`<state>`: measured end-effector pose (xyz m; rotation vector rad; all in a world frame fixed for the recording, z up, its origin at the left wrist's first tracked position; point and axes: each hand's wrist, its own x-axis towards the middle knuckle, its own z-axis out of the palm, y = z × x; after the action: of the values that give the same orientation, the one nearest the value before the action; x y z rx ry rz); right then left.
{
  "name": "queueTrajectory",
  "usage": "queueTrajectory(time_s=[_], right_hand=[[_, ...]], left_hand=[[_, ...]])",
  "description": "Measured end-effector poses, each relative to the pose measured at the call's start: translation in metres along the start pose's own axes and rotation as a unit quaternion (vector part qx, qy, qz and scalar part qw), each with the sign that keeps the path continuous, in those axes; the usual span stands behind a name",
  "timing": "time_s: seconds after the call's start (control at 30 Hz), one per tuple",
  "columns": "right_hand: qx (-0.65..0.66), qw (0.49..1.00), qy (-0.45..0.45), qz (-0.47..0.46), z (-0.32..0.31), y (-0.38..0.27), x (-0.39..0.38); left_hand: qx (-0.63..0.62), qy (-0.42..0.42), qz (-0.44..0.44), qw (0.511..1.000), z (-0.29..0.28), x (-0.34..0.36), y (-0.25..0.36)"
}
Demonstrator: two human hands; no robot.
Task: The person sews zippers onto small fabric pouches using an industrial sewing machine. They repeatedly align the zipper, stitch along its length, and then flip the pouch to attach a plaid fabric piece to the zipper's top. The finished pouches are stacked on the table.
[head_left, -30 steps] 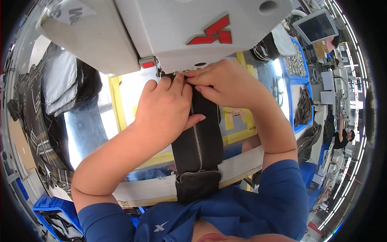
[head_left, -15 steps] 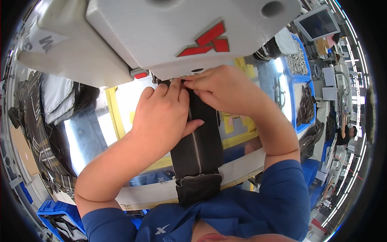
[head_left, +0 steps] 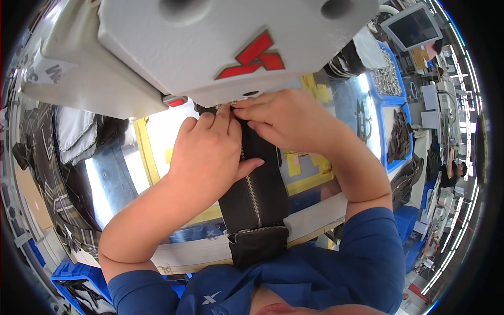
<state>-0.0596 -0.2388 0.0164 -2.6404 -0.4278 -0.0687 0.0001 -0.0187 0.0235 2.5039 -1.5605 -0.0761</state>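
Note:
A long black fabric piece (head_left: 269,197) with a metal zipper (head_left: 253,195) lengthwise runs from beneath the sewing machine (head_left: 173,50) toward my body. My left hand (head_left: 206,149) lies on it with fingers stretched toward the machine and thumb out to the side across the zipper. Close by, my right hand (head_left: 286,118) pinches the far end of the piece, finger and thumb near the machine's underside. A small black zipped pouch (head_left: 258,247) sits at the near end, against my shirt. The machine head hides the spot being worked.
Dark plaid fabric (head_left: 65,205) and grey-lined pieces (head_left: 76,134) are heaped at left. Blue bins at right hold metal parts (head_left: 386,76) and dark pieces (head_left: 399,134). Yellow tape (head_left: 146,149) marks the table. A screen (head_left: 412,29) stands at the far right; another person (head_left: 452,170) is beyond.
The machine head appears slightly farther left and larger in the picture. Both hands shift slightly left with the far end of the fabric, keeping nearly the same pose.

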Motion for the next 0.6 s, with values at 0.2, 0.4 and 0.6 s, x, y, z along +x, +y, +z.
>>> queueTrajectory(time_s=[0.2, 0.4, 0.6], right_hand=[[0.001, 1.0, -0.009, 0.022, -0.004, -0.005, -0.003], [-0.054, 0.986, -0.136, 0.081, -0.02, -0.01, 0.004], [-0.048, 0.997, 0.04, 0.042, -0.036, 0.014, -0.057]], left_hand=[[-0.019, -0.009, 0.004, 1.0, -0.003, 0.002, 0.001], [-0.053, -0.007, 0.029, 0.998, -0.001, -0.001, 0.0], [-0.054, 0.013, 0.079, 0.995, 0.018, -0.001, 0.009]])
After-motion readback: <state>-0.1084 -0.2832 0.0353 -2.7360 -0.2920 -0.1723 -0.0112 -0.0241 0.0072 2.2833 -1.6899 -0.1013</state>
